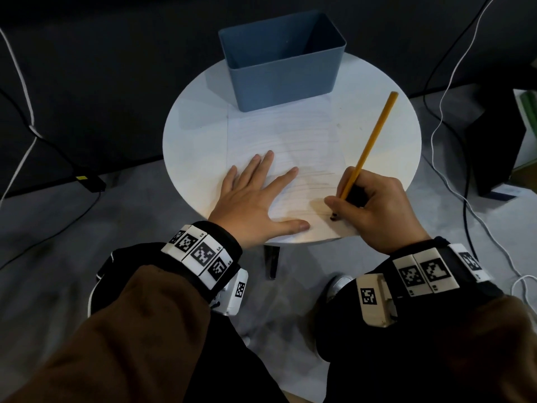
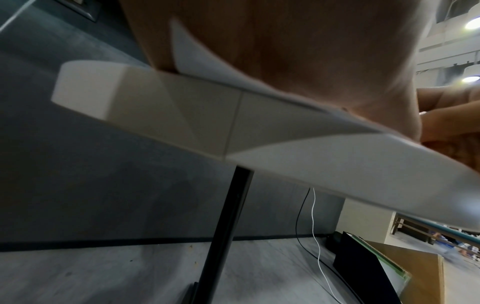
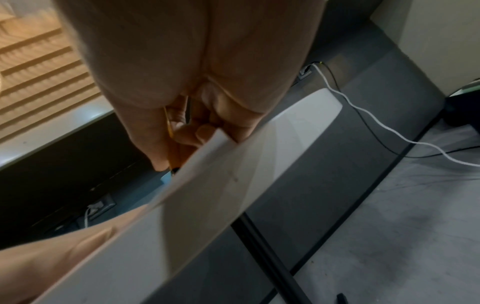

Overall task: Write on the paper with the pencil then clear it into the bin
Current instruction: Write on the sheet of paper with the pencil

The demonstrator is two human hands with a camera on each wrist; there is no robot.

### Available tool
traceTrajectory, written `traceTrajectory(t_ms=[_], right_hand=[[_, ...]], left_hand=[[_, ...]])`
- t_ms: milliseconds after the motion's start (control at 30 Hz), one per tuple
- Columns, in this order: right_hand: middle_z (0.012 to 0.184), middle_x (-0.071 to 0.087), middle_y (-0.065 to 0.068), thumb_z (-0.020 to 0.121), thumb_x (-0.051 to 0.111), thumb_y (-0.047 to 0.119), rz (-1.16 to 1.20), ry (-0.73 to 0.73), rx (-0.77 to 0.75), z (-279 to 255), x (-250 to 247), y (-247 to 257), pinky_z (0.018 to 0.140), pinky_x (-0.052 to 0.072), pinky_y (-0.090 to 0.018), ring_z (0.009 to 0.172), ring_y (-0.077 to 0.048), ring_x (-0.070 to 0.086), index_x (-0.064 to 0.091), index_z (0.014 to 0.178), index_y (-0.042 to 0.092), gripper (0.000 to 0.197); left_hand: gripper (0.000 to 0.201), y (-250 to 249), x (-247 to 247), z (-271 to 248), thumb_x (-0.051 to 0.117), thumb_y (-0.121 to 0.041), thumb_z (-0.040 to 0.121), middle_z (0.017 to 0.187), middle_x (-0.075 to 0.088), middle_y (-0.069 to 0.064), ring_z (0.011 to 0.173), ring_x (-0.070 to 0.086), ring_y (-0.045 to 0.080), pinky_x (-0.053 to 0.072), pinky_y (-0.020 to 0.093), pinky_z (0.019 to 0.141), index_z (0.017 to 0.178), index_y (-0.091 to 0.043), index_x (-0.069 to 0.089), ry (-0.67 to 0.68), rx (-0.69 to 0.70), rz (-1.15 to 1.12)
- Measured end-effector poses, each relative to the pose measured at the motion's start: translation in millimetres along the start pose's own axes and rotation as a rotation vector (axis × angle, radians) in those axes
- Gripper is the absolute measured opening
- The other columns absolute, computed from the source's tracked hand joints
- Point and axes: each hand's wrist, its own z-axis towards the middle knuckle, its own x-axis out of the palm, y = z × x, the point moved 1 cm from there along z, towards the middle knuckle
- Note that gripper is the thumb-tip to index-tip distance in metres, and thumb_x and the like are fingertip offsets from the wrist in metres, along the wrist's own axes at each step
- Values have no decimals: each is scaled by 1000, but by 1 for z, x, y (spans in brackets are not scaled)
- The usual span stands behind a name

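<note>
A lined white paper [image 1: 293, 135] lies on the round white table [image 1: 191, 123], reaching from the bin to the near edge. My left hand [image 1: 255, 193] presses flat on its near left part, fingers straight and spread. My right hand [image 1: 374, 205] grips a yellow pencil [image 1: 374, 135] at its lower end, the dark tip [image 1: 334, 218] touching the paper near its near right corner. The pencil slants up and away to the right. An empty blue-grey bin [image 1: 279, 80] stands at the table's far side. In the right wrist view the pencil [image 3: 170, 131] shows between curled fingers [image 3: 207, 133].
Grey floor surrounds the small table, whose black leg [image 2: 226, 236] drops below the rim. Black and white cables [image 1: 447, 158] trail on the right and cables [image 1: 26, 91] on the left. A dark box [image 1: 494, 146] stands at the right. My knees sit under the near edge.
</note>
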Motion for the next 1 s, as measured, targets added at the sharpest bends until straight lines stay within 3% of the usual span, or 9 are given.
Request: traceTrajectory(t_ms=[233,400,567,667,833,1000], right_hand=[[67,69,1,87,81,15,37,26,-51,-2,14,10,62,56,-33,65,-15,70,64,77,10,20],[67,70,0,87,80,15,-20,-6,-6,-1,4,3,63,56,-35,65,-13,71,62,77,13,20],[67,69,2,86,81,16,16,2,-57,-1,13,11,61,54,-26,65,-15,69,65,76,11,20],[67,69,3,86,81,16,-1,31,-54,0,15,9,61,55,-27,66,-13,70,64,76,12,20],[66,69,4,87,80,15,-14,-53,-16,1,0,4,61,54,-24,64,-13,70,63,77,12,20],[68,69,3,85,82,17,10,25,-61,-1,18,12,60,51,-20,65,-14,68,66,76,13,19]], left_hand=[[100,2,0,-1,34,-97,68,163,-25,-10,148,-27,9,-12,46,121,151,-57,-4,-10,18,-25],[100,2,0,0,35,-96,69,163,-26,-10,148,-27,9,-11,46,121,151,-57,-6,4,5,3],[100,3,1,1,35,-97,68,163,-26,-11,148,-27,9,-11,47,121,151,-58,-6,-7,15,-17],[100,4,1,1,35,-96,68,163,-26,-11,148,-27,9,-11,46,121,150,-58,-7,3,20,-11],[100,7,0,1,34,-95,68,162,-26,-11,147,-28,8,-10,46,122,151,-58,-7,12,24,-9],[100,7,0,1,33,-97,67,163,-25,-11,148,-27,8,-10,47,122,150,-58,-7,5,38,-26]])
